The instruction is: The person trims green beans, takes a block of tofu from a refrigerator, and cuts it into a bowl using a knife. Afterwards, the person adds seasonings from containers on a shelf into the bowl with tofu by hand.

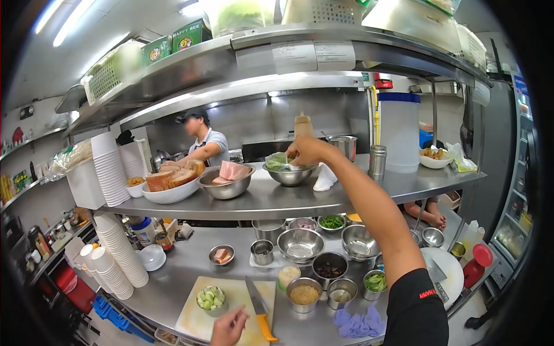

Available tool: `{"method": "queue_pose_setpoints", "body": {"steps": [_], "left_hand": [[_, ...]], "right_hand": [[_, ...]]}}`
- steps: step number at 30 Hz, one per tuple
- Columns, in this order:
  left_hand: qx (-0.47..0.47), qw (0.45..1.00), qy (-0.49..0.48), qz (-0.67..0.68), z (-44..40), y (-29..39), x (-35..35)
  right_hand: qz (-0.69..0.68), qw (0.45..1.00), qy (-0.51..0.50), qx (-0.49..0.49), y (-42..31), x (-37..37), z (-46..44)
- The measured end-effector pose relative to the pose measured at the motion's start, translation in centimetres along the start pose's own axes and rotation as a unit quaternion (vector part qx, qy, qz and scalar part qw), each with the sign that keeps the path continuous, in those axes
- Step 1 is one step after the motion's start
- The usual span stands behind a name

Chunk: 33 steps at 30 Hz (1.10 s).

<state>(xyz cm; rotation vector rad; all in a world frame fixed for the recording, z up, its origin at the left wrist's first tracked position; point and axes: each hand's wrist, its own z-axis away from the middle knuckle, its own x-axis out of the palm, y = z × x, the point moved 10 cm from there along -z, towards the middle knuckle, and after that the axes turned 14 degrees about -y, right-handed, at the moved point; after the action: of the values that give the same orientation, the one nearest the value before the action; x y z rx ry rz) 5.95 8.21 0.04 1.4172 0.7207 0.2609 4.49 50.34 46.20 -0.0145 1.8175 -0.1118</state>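
My right hand [307, 151] reaches up to the steel shelf, its fingers curled down onto leafy greens [278, 161] in a metal bowl [290, 176]. Some clear plastic seems to lie among the leaves. Low in the view, my left hand [229, 326] hovers over the near edge of a cutting board [193, 294], fingers apart and holding nothing. Just beyond it stands a small bowl of cut green vegetable pieces [210, 298]. A knife with an orange handle [266, 327] lies on the board to its right.
Metal bowls with raw meat [234, 172] and cooked meat in a white bowl [169, 192] share the shelf. Several ingredient containers, including a brown one [304, 294], and a purple cloth [358, 323] crowd the counter. Stacked cups [120, 259] stand left. A co-worker [209, 141] is behind the shelf.
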Motion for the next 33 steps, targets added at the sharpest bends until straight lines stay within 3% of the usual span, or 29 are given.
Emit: {"method": "queue_pose_setpoints", "body": {"steps": [1,3,6,8,11,16,21,26,27,28,29,30,33], "left_hand": [[0.146,0.98,0.018,-0.136,-4.6,12.3,-0.8],[0.344,0.894,0.066,-0.28,-6.8,27.7,-0.7],[0.492,0.809,0.076,-0.312,-9.4,39.5,0.9],[0.525,0.761,0.108,-0.366,-11.9,44.4,2.1],[0.515,0.778,0.119,-0.34,-19.4,46.7,1.7],[0.463,0.833,0.173,-0.249,-29.5,44.8,-0.4],[0.444,0.84,0.157,-0.268,-31.1,43.1,0.5],[0.435,0.84,0.2,-0.253,-28.8,43.8,0.2],[0.428,0.861,0.168,-0.218,-29.7,43.6,0.2],[0.432,0.866,0.135,-0.213,-30.2,43.6,0.5],[0.414,0.867,0.175,-0.215,-29.8,43.3,0.3],[0.404,0.86,0.21,-0.231,-29.6,43.0,0.4],[0.342,0.906,0.165,-0.187,-29.7,42.0,0.0]], "right_hand": [[0.019,1.0,-0.011,-0.019,0.0,0.4,-0.4],[0.026,0.998,-0.001,-0.049,0.1,0.3,-0.8],[0.038,0.994,0.042,-0.091,0.3,0.8,-1.2],[0.038,0.989,0.09,-0.111,-0.5,0.3,-0.6],[0.035,0.981,0.125,-0.142,-1.6,0.4,0.6],[-0.008,0.992,0.083,-0.091,-1.7,1.0,0.9],[-0.022,0.993,0.092,-0.073,-1.3,0.8,1.0],[-0.024,0.998,0.036,-0.055,2.8,2.4,-1.9],[-0.068,0.997,0.035,-0.034,-0.1,1.0,0.4],[0.079,0.984,0.094,-0.128,-0.6,0.6,-0.2],[0.059,0.984,0.091,-0.145,-1.2,0.4,0.2],[-0.005,0.991,0.072,-0.112,-1.5,0.5,0.5],[0.074,0.993,0.039,-0.079,-0.1,1.2,-1.0]]}}
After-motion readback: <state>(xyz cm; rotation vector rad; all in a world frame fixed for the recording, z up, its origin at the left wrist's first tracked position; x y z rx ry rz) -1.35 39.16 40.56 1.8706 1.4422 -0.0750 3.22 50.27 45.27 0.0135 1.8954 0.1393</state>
